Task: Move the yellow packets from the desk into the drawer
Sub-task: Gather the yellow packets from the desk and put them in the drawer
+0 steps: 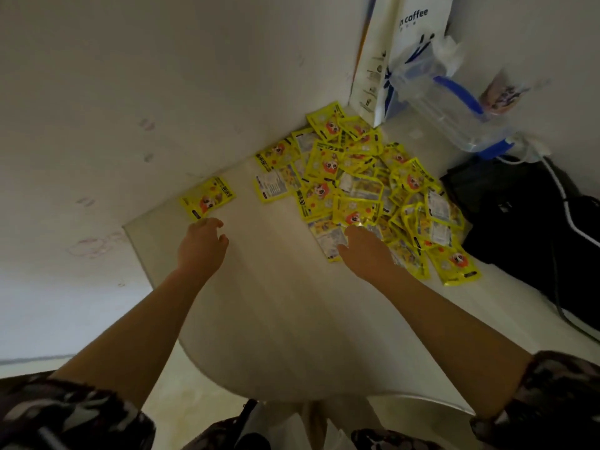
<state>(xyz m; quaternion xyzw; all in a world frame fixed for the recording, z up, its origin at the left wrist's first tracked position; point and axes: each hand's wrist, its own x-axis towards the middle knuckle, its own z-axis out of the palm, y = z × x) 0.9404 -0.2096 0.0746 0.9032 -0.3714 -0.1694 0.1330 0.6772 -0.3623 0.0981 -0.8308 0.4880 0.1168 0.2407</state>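
Both hands are out over the counter, going for packets. The left hand hovers just short of a lone packet lying by the counter's left edge against the wall; its grip is loosely open, fingers curled, holding nothing. The right hand lies on the near edge of the pile, fingers down on a packet there; whether the grip has closed on anything I cannot tell, as the fingertips are lost among the wrappers.

The pile fills the counter's far corner, spreading toward the right edge, where a black bag sits. A coffee bag and a clear jug stand behind it. The drawer is not in view.

To do this step well, I judge:
- Left hand: press the lone packet flat and slide it off the wall before pinching, since thin foil is hard to lift from a smooth top.
- Right hand: rake several packets together toward the near edge and take a stack, not one.
- Squeeze the stack firmly; slick wrappers will likely fan out and slip.
- Keep clear of the jug and the cable near the bag.
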